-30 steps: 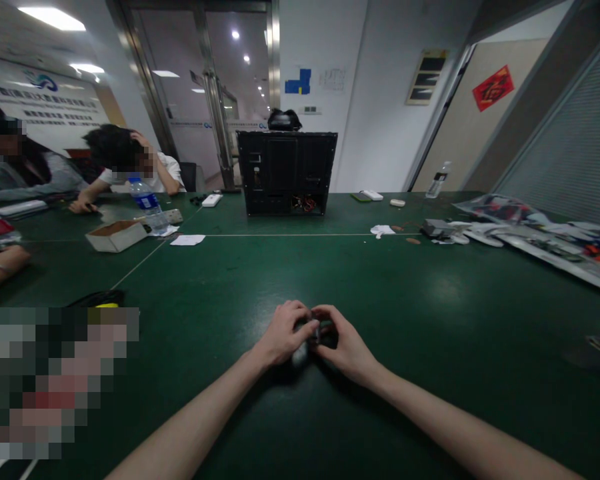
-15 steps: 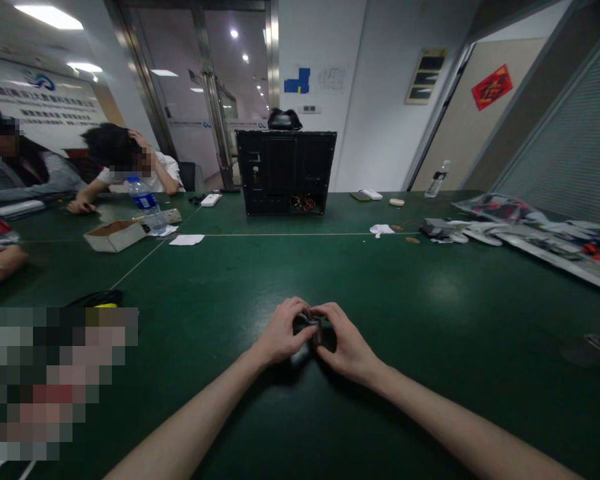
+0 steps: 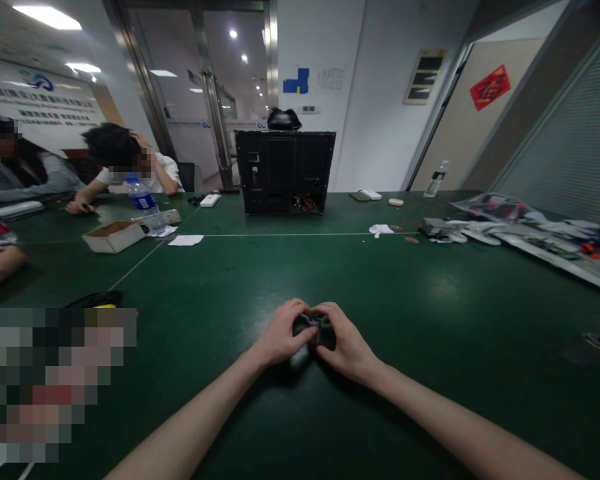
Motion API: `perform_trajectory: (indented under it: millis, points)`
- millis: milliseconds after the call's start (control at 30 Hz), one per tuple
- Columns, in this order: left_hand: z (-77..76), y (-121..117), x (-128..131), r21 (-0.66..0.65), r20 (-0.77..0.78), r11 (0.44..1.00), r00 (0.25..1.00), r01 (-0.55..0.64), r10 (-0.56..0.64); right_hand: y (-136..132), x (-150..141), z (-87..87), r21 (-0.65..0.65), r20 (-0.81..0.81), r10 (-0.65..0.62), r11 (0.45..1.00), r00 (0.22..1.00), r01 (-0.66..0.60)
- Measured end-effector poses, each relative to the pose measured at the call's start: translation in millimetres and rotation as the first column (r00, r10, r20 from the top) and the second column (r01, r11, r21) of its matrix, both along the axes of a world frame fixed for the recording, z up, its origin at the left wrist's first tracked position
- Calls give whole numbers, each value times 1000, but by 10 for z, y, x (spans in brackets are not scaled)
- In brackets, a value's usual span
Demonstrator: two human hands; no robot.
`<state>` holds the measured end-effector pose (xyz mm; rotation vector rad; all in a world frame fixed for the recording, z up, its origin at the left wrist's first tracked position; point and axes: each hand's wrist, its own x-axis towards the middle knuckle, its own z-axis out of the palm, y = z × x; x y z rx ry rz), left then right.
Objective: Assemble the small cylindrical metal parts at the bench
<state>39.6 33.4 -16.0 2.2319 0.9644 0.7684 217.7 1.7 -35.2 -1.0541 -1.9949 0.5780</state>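
One dark object (image 3: 317,324) | left grip (image 3: 283,331), right grip (image 3: 347,343) holding | green tabletop (image 3: 220,283) wide around

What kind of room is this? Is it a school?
It looks more like an office, maybe its meeting or work room, though I can't be sure. The clues are the big green table, the wall sign with a logo, and the glass doors.

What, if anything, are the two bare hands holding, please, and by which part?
The left hand and right hand appear to hold a small dark object between thumb and fingers; which part is gripped cannot be told.
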Motion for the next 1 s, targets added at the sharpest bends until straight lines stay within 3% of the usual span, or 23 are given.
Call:
perform_trajectory:
  millis: [267, 500, 1000]
  points:
    - [7, -24, 19, 63, -50, 995, 996, -72, 75, -8, 3, 2, 10, -6, 8, 1000, 1000, -8]
    - [29, -36, 13, 82, 14, 991, 994, -109, 108, -25, -13, 34, 17, -7, 30, 999, 1000, -30]
    - [51, -75, 18, 114, -107, 992, 992, -53, 66, 61, 43, 86, 12, -86, -16, 1000, 996, 17]
